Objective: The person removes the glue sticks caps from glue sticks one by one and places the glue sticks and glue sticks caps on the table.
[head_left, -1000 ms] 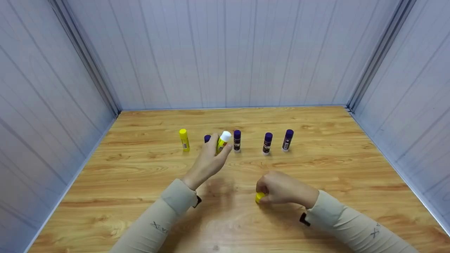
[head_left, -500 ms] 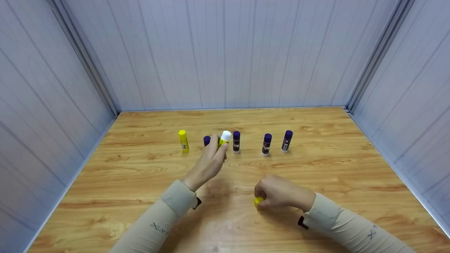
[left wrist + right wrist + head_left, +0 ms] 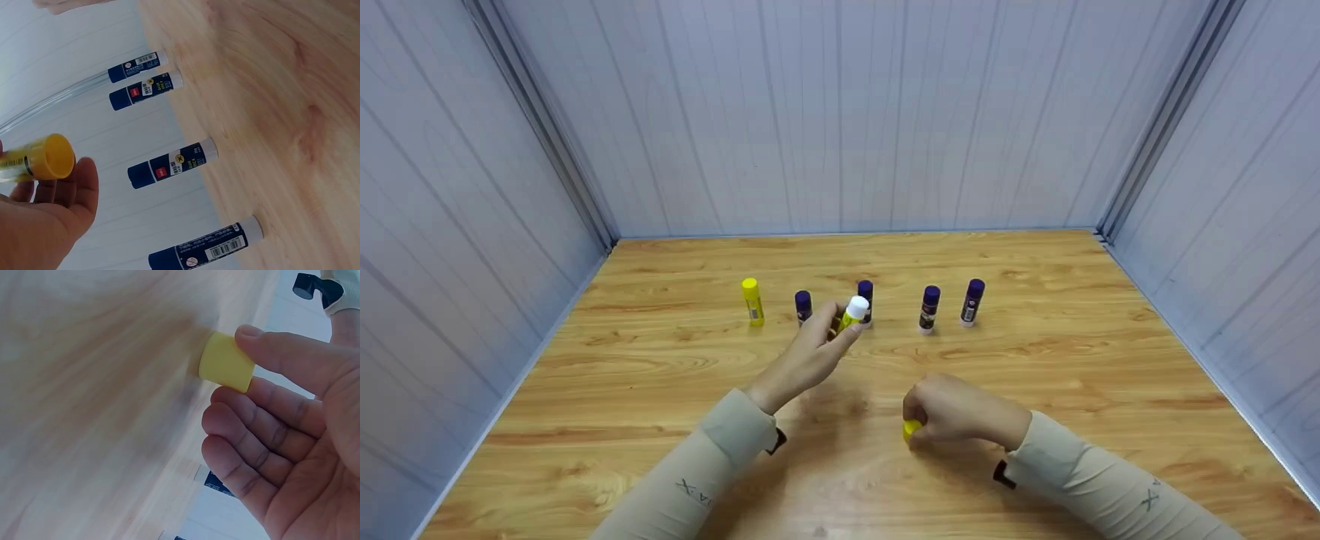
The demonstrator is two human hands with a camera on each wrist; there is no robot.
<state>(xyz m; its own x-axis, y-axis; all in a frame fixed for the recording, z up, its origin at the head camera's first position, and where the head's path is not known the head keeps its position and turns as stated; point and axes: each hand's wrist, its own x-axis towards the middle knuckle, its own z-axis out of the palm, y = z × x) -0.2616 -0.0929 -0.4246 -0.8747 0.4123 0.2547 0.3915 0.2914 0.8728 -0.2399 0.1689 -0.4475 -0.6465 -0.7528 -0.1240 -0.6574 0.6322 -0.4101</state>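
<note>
My left hand (image 3: 799,364) holds a yellow glue stick (image 3: 852,318) above the table, its white end tilted up and to the right. In the left wrist view the round yellow bottom rim of this glue stick (image 3: 52,157) faces the camera, with curled fingers behind it. Nearer to me on the right, my right hand (image 3: 964,409) pinches a small yellow cap (image 3: 911,430) at the tabletop. Seen from the right wrist, thumb and forefinger grip one end of the cap (image 3: 226,363), while its other end meets the wood.
A yellow glue stick (image 3: 753,301) stands upright at the left of a loose row. Several dark purple glue sticks (image 3: 928,309) with white bases stand beyond and right of my left hand. Pale panel walls (image 3: 840,120) enclose the wooden table (image 3: 675,262) at the back and sides.
My left hand has come slightly toward me and to the right with the glue stick, now overlapping a purple one. The right hand and cap stay almost in place.
</note>
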